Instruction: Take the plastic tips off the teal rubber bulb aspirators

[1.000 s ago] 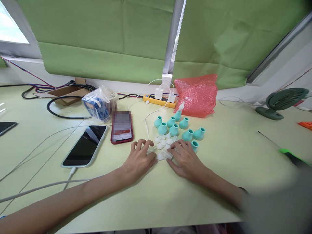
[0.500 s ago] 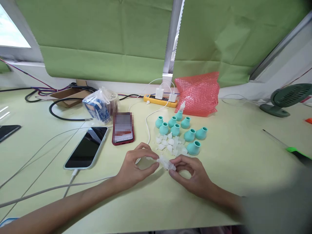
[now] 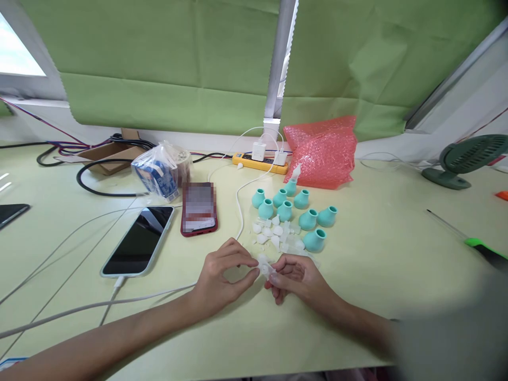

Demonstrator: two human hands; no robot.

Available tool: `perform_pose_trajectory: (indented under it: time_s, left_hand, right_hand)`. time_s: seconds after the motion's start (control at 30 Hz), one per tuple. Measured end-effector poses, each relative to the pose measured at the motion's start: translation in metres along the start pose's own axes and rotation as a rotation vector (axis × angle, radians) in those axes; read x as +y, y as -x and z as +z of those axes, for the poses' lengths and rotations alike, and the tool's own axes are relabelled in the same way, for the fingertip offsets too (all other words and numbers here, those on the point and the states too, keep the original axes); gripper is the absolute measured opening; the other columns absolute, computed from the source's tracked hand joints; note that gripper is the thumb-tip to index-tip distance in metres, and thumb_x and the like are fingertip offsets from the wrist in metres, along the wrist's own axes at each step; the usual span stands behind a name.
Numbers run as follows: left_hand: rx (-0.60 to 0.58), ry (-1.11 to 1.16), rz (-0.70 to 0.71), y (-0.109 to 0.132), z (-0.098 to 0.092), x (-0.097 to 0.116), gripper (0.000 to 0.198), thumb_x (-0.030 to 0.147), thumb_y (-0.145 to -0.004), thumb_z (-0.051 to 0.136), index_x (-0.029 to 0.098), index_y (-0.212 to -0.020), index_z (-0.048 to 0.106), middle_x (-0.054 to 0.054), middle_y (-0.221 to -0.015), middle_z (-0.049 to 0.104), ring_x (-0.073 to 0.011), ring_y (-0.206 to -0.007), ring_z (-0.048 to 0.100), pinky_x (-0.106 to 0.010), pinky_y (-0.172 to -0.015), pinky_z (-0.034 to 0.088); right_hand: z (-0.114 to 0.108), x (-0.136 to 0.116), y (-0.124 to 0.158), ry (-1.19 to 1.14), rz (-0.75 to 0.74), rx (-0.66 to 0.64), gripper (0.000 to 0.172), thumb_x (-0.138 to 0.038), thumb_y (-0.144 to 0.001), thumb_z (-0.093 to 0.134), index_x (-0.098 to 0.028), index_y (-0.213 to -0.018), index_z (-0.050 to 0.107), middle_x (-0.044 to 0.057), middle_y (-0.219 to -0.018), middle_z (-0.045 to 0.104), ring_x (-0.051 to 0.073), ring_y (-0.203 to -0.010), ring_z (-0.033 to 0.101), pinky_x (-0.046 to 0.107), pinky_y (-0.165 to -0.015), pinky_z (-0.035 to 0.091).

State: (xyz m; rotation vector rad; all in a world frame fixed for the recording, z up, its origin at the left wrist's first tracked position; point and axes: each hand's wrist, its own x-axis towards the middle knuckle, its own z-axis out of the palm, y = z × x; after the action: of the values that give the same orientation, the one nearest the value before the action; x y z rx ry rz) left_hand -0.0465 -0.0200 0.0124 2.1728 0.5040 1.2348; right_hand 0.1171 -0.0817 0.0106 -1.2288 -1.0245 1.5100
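Between my two hands is a translucent white plastic piece. The thumb and forefinger of my left hand pinch its left end. My right hand grips the right end, thumb on top and the other fingers curled below. Just beyond lie several small white pieces and clear ones in a loose heap. Several teal bulbs with open necks stand behind and to the right of the heap. One teal bulb at the back has a clear tip in its neck.
Left of my hands lie a red-cased phone and a larger phone on a cable. A bagged blue box, yellow power strip and pink bubble-wrap bag sit at the back. A screwdriver and green fan are right.
My right hand has shifted slightly left, its thumb now over the translucent piece and its fingers curled further beneath. The piece is turned and more covered by the fingers.
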Motion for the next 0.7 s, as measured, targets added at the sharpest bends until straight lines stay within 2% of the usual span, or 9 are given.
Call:
perform_pose_trajectory:
  time_s: [0.37,0.43,0.6,0.7]
  left_hand:
    - [-0.046,-0.056,0.276,-0.0001,-0.0024,0.0,0.018,0.001,-0.067,0.062,0.013,-0.08,0.062,-0.008,-0.078,0.066,-0.014,-0.066,0.051,-0.032,-0.06,0.045]
    - [-0.048,-0.032,0.267,-0.0001,-0.0025,0.0007,0.019,0.001,-0.068,0.061,0.013,-0.083,0.062,-0.007,-0.078,0.066,-0.0135,-0.065,0.052,-0.032,-0.061,0.046]
    - [-0.021,0.026,0.142,0.0005,-0.0023,0.0002,0.021,0.004,-0.068,0.063,0.014,-0.086,0.064,-0.005,-0.072,0.067,-0.0152,-0.069,0.052,-0.031,-0.061,0.048]
    - [-0.038,0.05,0.135,0.0012,-0.0026,-0.0019,0.02,0.004,-0.068,0.063,0.016,-0.085,0.065,-0.004,-0.075,0.068,-0.0162,-0.073,0.051,-0.031,-0.061,0.049]
  right_hand:
    - [-0.0022,0.0005,-0.0015,-0.014,0.021,-0.045,0.03,-0.036,-0.06,0.068,-0.013,-0.062,0.048,0.002,-0.054,0.061,0.008,-0.039,0.05,0.022,-0.039,0.045]
    - [-0.0023,0.0004,-0.0016,-0.01,0.02,-0.053,0.03,-0.037,-0.061,0.067,-0.013,-0.062,0.049,0.002,-0.054,0.061,0.008,-0.039,0.05,0.021,-0.039,0.045]
    - [-0.0031,-0.0008,-0.0023,-0.004,0.037,-0.079,0.03,-0.036,-0.061,0.068,-0.013,-0.062,0.05,0.002,-0.053,0.06,0.007,-0.039,0.05,0.02,-0.038,0.044]
    - [-0.0042,-0.0011,-0.003,-0.007,0.046,-0.104,0.028,-0.035,-0.062,0.067,-0.012,-0.062,0.05,0.001,-0.053,0.06,0.007,-0.038,0.05,0.019,-0.037,0.043]
